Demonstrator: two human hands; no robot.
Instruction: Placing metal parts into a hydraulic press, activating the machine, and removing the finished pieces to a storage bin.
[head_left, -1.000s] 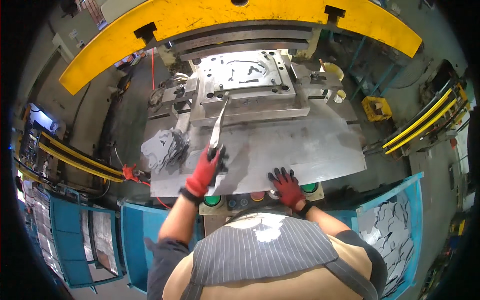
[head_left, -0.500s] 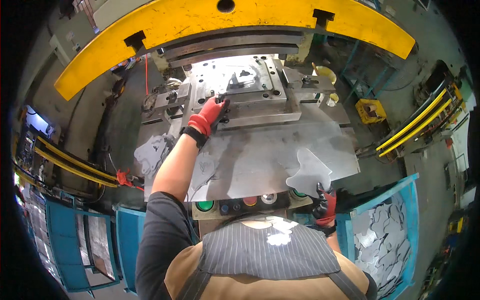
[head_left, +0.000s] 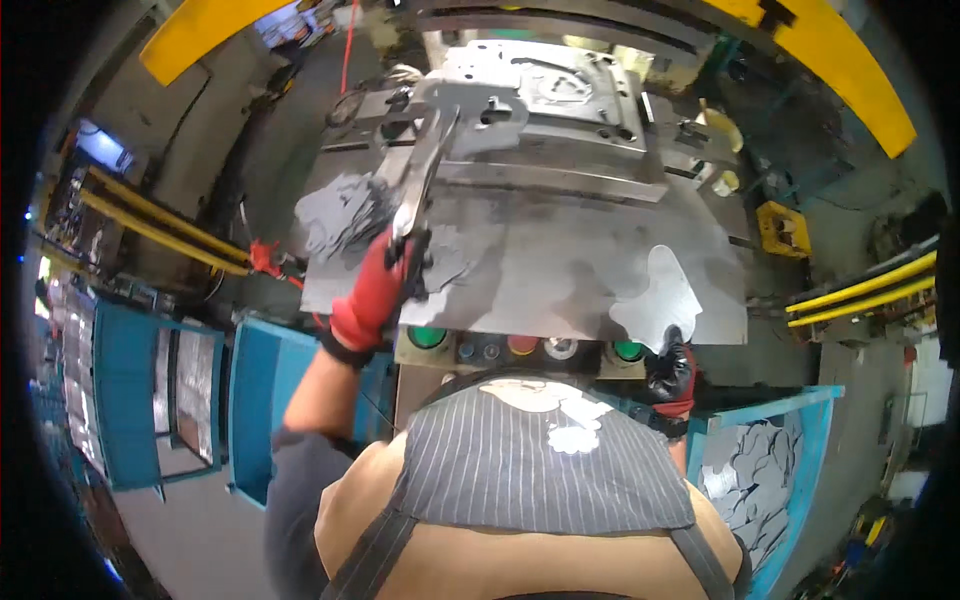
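Our left hand [head_left: 383,280] has its fingers closed round the tongs [head_left: 412,203], the cut plate [head_left: 490,140] at their tips by the die [head_left: 570,143]; our right hand [head_left: 674,374] pinches the grey blank [head_left: 660,298] at the table [head_left: 540,250] edge; we should keep both sheets steady, clear of each other.

Metalworking wkshp: yellow press frame [head_left: 850,82], steel die [head_left: 612,140], blue bin [head_left: 818,435] w/ flat metal pcs [head_left: 755,480] (lots).

From my single head-mounted view, I look steeply down past the striped apron [head_left: 535,475], close in front, facing forward over the desk [head_left: 560,240], edges curving fisheye-wide.
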